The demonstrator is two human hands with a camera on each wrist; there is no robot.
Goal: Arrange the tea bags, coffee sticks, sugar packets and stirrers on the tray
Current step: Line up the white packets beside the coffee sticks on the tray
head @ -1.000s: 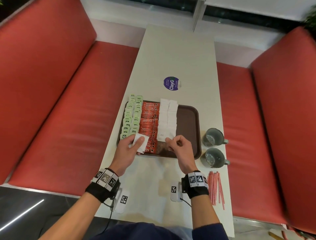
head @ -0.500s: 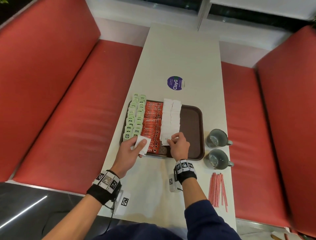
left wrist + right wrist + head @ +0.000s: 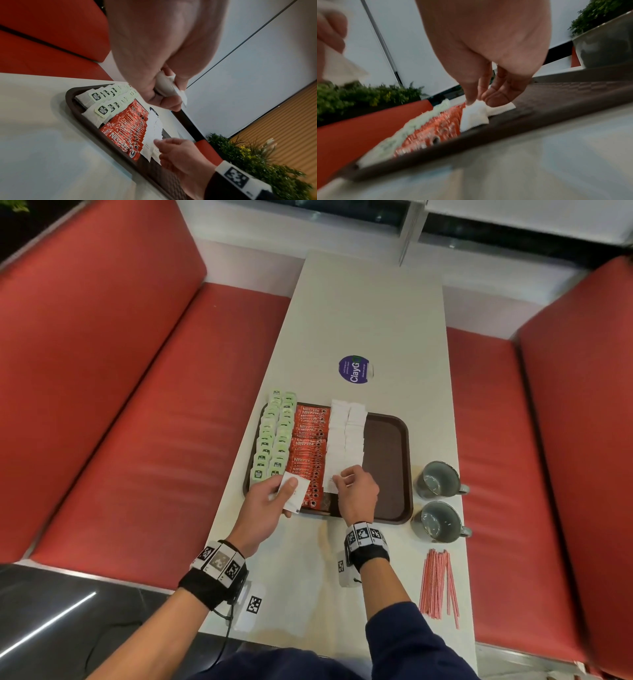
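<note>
Reading NESCAFE on coffee sticks point(image 3: 123, 129); sugar packets point(image 3: 150, 147) seemingly "WHITE SUGAR".

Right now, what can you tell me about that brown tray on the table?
The brown tray is a rounded-corner rectangle, plastic by its look, with a raised rim and a woven-textured floor. It lies flat on the white table. Its left part holds rows of green-tagged tea bags, red coffee sticks and white sugar packets; its right part is bare. The right hand is setting a sugar packet at the near end.
</note>
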